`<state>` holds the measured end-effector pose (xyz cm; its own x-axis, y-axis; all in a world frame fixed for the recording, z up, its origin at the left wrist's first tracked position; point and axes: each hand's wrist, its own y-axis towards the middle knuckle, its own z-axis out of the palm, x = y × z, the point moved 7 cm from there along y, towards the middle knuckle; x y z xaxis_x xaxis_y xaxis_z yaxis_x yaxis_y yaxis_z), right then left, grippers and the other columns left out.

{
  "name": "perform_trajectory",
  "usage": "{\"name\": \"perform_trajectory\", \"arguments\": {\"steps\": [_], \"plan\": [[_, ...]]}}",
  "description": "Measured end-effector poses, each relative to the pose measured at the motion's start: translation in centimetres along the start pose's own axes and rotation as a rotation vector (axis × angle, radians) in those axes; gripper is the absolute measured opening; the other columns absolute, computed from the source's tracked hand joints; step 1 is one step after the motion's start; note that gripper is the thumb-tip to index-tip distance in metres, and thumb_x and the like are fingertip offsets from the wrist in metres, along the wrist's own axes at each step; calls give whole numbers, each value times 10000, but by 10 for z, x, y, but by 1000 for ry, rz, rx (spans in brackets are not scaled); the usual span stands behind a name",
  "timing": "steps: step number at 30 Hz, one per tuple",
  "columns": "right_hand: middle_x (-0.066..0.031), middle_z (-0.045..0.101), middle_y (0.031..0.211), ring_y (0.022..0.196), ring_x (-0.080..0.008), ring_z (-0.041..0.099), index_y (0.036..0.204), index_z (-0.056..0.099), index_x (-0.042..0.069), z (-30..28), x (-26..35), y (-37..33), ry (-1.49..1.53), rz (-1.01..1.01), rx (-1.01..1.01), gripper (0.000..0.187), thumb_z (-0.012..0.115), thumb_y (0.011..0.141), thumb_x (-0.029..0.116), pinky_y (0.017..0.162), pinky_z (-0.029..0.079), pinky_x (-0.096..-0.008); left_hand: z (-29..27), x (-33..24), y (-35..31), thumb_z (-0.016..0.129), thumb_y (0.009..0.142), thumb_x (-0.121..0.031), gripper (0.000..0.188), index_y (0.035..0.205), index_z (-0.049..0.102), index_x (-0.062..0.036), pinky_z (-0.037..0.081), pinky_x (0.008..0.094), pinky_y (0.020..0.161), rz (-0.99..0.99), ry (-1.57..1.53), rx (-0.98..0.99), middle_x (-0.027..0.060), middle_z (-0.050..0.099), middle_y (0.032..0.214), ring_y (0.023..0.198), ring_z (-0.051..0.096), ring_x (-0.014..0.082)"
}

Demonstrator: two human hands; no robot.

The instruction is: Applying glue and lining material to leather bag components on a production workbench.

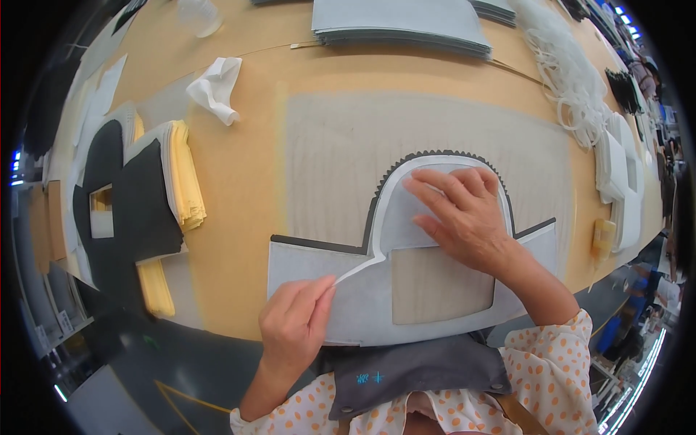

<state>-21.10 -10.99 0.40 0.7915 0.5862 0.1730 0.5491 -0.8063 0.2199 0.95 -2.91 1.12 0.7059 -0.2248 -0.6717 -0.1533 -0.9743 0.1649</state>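
Observation:
A light grey, flat panel (pixel 312 262) with a domed top and a rectangular cut-out lies in front of me. Black edging (pixel 317 245) shows along its side flaps and, notched like teeth, around the dome. A narrow white strip (pixel 375 225) follows the inside of the dome's edge. Its loose end runs off at the dome's lower left corner, where my left hand (pixel 293 319) pinches it between thumb and fingers. My right hand (pixel 464 214) rests on the dome with its fingers apart, covering part of the panel.
Stacked black pieces with yellow and white layers (pixel 148 196) lie at the left, near crumpled white paper (pixel 217 88). Grey sheets (pixel 399 25) are piled at the back. Tangled white strips (pixel 562 65), white cut pieces (pixel 616 167) and a yellowish bottle (pixel 602 239) occupy the right.

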Motion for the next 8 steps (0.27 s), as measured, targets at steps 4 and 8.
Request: {"name": "perform_trajectory", "arguments": {"steps": [4,8], "plan": [[58,551,1284,987,-171,496,1262,604,149,9,15,-2,72,-68,72,525,758,772,255,954,328,-379,-1,1,0,739,772,36,210,969,706,-28,522,310,615,3,13,-20,107,670,813,698,658,246],[66,542,1307,1006,-170,488,1262,609,148,17,18,-3,72,-81,100,519,754,775,259,961,321,-387,0,2,1,740,771,35,206,962,710,-36,524,308,616,-3,15,-26,99,673,816,698,661,235]]}}
